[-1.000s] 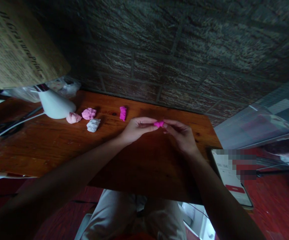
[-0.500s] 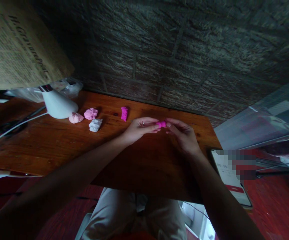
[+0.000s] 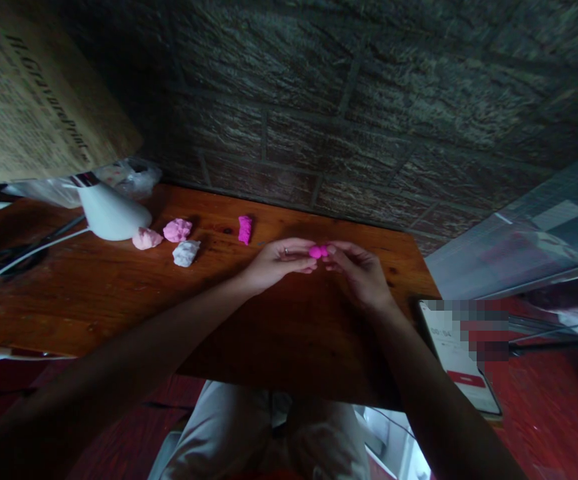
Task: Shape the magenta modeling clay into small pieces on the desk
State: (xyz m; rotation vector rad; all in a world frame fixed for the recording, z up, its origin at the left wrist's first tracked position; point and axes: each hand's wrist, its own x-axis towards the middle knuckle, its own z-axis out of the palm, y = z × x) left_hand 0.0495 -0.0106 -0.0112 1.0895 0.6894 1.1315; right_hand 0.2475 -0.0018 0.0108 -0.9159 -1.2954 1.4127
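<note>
A stone-faced wall (image 3: pixel 289 100) closes off the far side of the wooden table (image 3: pixel 69 287). At the far left stands a lamp (image 3: pixel 111 212), its printed shade hanging over that corner, with a clear bag (image 3: pixel 141 179) behind its base and a white cord (image 3: pixel 33 249) running off to the left. Just right of the base sit a peach lump (image 3: pixel 147 239), a pink lump (image 3: pixel 177 230) and, slightly nearer, a white lump (image 3: pixel 186 253). A magenta strip (image 3: pixel 245 229) lies farther right, on the far side of the left wrist. On the right edge a phone (image 3: pixel 461 363) lies beside the right forearm, part of its screen blurred out. The small magenta piece (image 3: pixel 319 251), narrowed at its middle, is between the hands, over the far part of the table. The right hand (image 3: pixel 363 270) pinches its right end between thumb and fingers; the left hand (image 3: pixel 281 260) has its fingers at the left end, thumb lowered, and I cannot tell whether it grips.
</note>
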